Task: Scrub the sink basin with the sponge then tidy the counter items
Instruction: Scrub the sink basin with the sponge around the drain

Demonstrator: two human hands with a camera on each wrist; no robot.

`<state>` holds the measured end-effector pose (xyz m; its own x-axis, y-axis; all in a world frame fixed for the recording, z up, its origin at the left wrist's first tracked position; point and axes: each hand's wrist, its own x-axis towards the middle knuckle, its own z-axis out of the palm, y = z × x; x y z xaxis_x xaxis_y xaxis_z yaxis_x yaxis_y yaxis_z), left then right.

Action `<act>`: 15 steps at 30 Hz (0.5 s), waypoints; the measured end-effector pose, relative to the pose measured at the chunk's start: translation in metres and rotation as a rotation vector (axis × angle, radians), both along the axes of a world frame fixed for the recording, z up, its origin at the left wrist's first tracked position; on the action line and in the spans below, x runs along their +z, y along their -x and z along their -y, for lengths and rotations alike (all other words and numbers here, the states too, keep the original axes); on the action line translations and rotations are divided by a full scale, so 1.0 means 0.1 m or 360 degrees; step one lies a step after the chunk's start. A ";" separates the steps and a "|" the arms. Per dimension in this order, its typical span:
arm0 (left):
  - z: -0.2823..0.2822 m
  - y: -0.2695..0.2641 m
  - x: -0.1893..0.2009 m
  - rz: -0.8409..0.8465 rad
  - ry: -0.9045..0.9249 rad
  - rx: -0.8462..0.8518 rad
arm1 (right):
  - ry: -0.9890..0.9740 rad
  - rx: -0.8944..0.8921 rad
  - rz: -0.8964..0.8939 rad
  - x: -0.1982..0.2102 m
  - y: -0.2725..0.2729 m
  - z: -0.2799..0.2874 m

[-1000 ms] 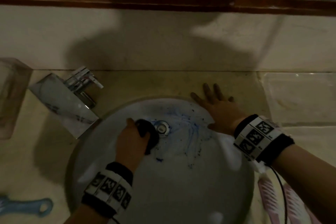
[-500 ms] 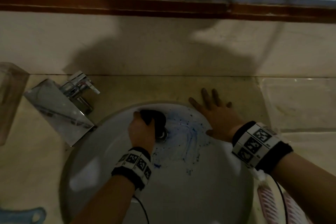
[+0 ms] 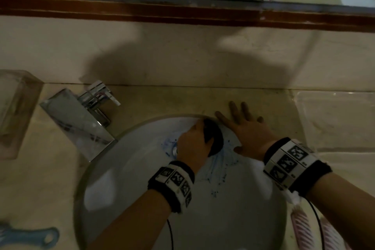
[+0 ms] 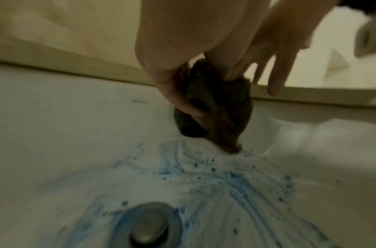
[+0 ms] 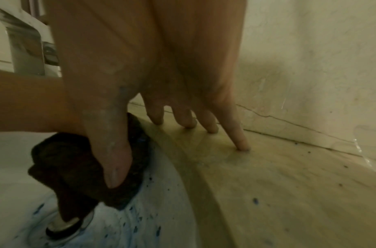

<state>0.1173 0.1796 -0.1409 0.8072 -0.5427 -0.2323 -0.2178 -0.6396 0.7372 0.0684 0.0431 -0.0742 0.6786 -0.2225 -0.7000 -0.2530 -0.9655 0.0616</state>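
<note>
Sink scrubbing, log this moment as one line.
left hand grips dark sponge | scrubbing back wall of basin, above drain | right hand flat on counter rim | blue cleaner streaks remain

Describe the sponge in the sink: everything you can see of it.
The sponge is a dark, nearly black pad with a coarse, fibrous look, squeezed into a crumpled lump. The left hand grips it, thumb on one face and fingers wrapped over the other. Its lower edge presses on the sloping back wall of the white sink basin, just below the rim and above the drain, at the top of the smeared blue cleaner. The right hand lies flat beside it on the counter's edge.
</note>
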 end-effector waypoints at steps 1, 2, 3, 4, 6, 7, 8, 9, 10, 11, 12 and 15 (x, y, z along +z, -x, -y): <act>-0.10 -0.02 0.01 0.0032 -0.0070 0.0023 | -0.0017 -0.0007 0.0000 0.00 0.00 0.00; -0.21 -0.04 0.00 0.0032 -0.0154 0.0083 | -0.0029 -0.0012 0.0003 0.00 0.00 0.00; -0.34 -0.08 -0.03 0.0008 -0.0247 0.0168 | -0.0030 -0.0013 0.0010 -0.01 0.00 0.01; -0.47 -0.13 -0.06 0.0003 -0.0332 0.0255 | -0.0021 -0.0007 0.0019 -0.03 0.00 0.01; -0.71 -0.20 -0.06 0.0033 -0.0526 0.0330 | -0.0008 -0.0001 0.0032 -0.05 0.01 0.02; -0.80 -0.22 -0.06 0.0064 -0.0622 0.0339 | -0.0009 -0.0002 0.0033 -0.06 0.01 0.02; -0.87 -0.25 -0.04 0.0063 -0.0626 0.0392 | -0.0007 -0.0001 0.0030 -0.07 0.01 0.02; -0.92 -0.29 -0.01 0.0041 -0.0582 0.0455 | -0.0004 0.0002 0.0023 -0.07 0.01 0.02; -0.97 -0.32 -0.01 0.0052 -0.0521 0.0500 | -0.0002 0.0005 0.0017 -0.06 0.01 0.02; -0.98 -0.35 -0.03 0.0058 -0.0500 0.0528 | -0.0003 0.0004 0.0013 -0.06 0.00 0.02; -0.96 -0.39 -0.07 0.0053 -0.0533 0.0521 | -0.0006 0.0001 0.0011 -0.06 0.00 0.02; -0.80 -0.45 -0.23 -0.0034 -0.0761 0.0446 | -0.0018 -0.0009 -0.0003 -0.04 -0.01 0.02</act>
<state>0.1626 0.2595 -0.1640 0.8980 -0.1377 -0.4179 0.0206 -0.9355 0.3527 0.0692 0.0413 -0.0783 0.6761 -0.2184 -0.7037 -0.2581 -0.9648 0.0515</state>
